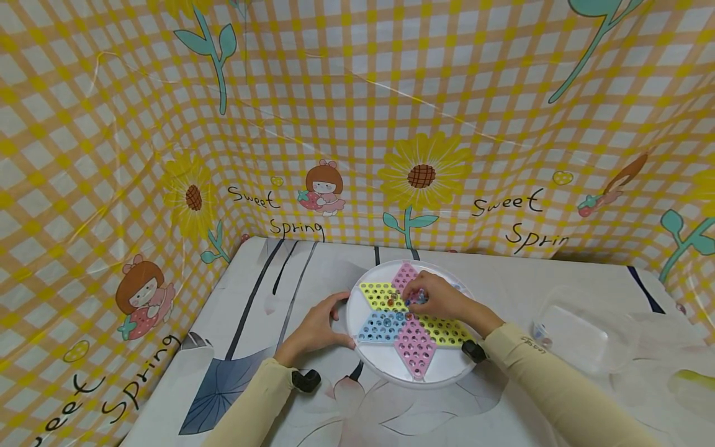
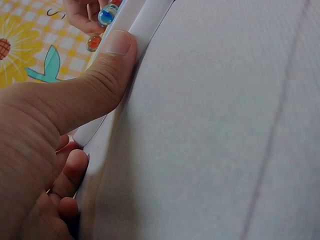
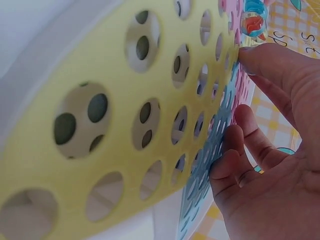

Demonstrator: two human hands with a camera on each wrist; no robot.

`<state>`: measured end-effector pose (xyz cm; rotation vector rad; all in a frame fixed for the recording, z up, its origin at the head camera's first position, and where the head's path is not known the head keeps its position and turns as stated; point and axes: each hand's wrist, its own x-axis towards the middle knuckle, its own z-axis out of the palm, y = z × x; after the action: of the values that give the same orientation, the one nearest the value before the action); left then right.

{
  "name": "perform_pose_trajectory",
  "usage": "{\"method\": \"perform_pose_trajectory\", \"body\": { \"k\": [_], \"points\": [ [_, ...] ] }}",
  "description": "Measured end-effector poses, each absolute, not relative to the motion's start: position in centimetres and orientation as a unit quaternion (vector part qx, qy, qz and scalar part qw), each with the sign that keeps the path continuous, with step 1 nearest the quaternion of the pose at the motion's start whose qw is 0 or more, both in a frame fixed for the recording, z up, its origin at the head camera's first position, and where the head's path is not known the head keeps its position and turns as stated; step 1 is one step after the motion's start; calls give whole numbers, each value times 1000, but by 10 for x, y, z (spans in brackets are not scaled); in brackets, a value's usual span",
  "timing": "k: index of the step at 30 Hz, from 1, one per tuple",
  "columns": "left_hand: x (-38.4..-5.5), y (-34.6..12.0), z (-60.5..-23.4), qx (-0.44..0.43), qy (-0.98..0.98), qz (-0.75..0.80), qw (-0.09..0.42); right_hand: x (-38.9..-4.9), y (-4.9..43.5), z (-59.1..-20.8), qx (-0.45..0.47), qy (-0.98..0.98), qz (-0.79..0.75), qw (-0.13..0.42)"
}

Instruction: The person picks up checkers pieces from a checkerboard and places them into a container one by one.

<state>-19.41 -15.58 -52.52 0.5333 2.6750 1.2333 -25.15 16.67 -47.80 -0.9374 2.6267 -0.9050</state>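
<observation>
A round white Chinese checkers board (image 1: 447, 366) has a star of pink, yellow and blue hole fields. At its left rim rests my left hand (image 1: 321, 326). In the left wrist view its thumb (image 2: 117, 50) lies along the rim and the other fingers bend against the side. My right hand (image 1: 441, 298) reaches over the middle of the board, thumb and forefinger pinching a marble that they mostly hide. Other glass marbles (image 3: 254, 20) show just beyond that thumb. A blue marble (image 1: 387, 323) and an orange marble (image 1: 390, 302) sit in holes nearby.
To the right stands a clear plastic box (image 1: 586, 335) with a few marbles (image 1: 540, 332) at its left end. A flower-printed cloth (image 1: 335, 267) covers the table. Checked yellow sheets (image 1: 357, 112) wall it in at the back and sides.
</observation>
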Motion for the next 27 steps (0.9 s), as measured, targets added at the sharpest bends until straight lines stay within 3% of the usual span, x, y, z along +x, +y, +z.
{"method": "perform_pose_trajectory", "body": {
  "k": [17,27],
  "points": [
    [-192,-155,-523,170,892,410,77,-250,168,-470,-298,894,-317,112],
    [-193,-154,-522,178,892,410,72,-253,172,-456,-323,885,-326,80]
  ]
}}
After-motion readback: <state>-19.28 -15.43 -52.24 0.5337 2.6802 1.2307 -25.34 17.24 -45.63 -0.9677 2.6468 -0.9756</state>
